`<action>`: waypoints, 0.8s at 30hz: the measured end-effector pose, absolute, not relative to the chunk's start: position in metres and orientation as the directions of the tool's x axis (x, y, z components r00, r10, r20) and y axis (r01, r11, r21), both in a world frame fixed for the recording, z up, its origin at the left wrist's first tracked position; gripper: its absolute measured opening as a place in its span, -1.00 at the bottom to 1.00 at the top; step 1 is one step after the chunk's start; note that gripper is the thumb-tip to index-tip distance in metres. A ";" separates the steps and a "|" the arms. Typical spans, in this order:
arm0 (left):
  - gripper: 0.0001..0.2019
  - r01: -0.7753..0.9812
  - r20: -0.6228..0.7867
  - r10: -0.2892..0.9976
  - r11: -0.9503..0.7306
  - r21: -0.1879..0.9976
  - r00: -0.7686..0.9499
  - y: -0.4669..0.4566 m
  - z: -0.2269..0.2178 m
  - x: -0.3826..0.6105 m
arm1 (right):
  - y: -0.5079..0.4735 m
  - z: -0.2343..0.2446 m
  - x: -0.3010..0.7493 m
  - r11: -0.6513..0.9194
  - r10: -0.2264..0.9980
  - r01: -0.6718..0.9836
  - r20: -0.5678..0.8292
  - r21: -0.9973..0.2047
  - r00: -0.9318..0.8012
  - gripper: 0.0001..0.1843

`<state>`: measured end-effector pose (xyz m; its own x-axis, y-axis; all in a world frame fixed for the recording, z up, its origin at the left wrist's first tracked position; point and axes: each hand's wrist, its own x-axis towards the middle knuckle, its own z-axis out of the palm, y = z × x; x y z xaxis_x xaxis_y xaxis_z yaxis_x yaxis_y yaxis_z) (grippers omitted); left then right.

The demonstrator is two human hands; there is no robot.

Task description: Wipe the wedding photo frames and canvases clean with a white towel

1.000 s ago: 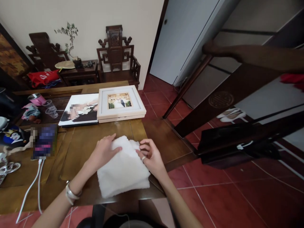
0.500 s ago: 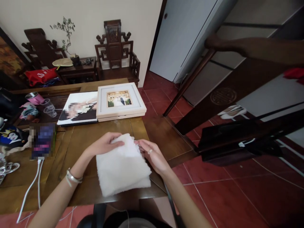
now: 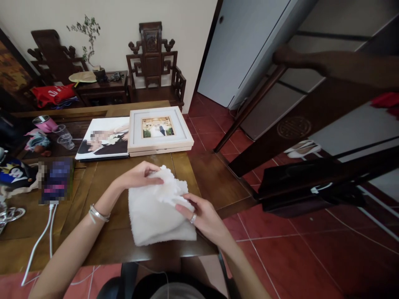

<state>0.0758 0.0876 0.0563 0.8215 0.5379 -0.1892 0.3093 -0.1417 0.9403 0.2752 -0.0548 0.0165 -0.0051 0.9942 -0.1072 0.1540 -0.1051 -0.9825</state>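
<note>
A folded white fluffy cloth (image 3: 156,216) lies on the near right corner of a wooden table (image 3: 102,182). My left hand (image 3: 137,176) pinches the cloth's far edge, lifting it a little so it bunches up. My right hand (image 3: 199,216) grips the cloth's right side, thumb on top, with a ring on one finger. A bracelet sits on my left wrist.
A white framed photo (image 3: 158,129) and a large photo print (image 3: 102,141) lie at the table's far side. A blurred box (image 3: 56,180), white cables (image 3: 37,245), plastic cups (image 3: 64,137) and clutter sit left. Carved chairs (image 3: 154,68) stand behind; dark wooden furniture (image 3: 311,137) stands right on red tiles.
My left hand has lifted the cloth's far edge and pulled it up into a bunch. My right hand slid nearer along the right side and took hold there.
</note>
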 end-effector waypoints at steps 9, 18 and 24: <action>-0.41 0.405 -0.316 0.449 -0.115 0.907 0.835 0.093 0.059 0.092 | -0.096 0.006 0.268 -0.176 0.980 -0.007 -0.176 -0.984 0.089 -0.58; -0.60 0.549 -0.446 0.328 -0.377 0.746 0.833 0.082 0.058 0.107 | -0.100 -0.001 0.264 -0.153 0.982 -0.047 -0.157 -0.987 0.106 -0.65; -0.55 0.559 -0.273 0.523 -0.533 0.635 0.808 0.061 0.062 0.107 | -0.064 0.004 0.264 -0.247 0.958 -0.128 -0.262 -0.961 0.118 -0.55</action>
<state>0.1072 0.0606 0.0618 0.8079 0.5226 -0.2726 0.5591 -0.5333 0.6348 0.2638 -0.0636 0.0044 0.1178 0.9580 -0.2616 -0.1281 -0.2466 -0.9606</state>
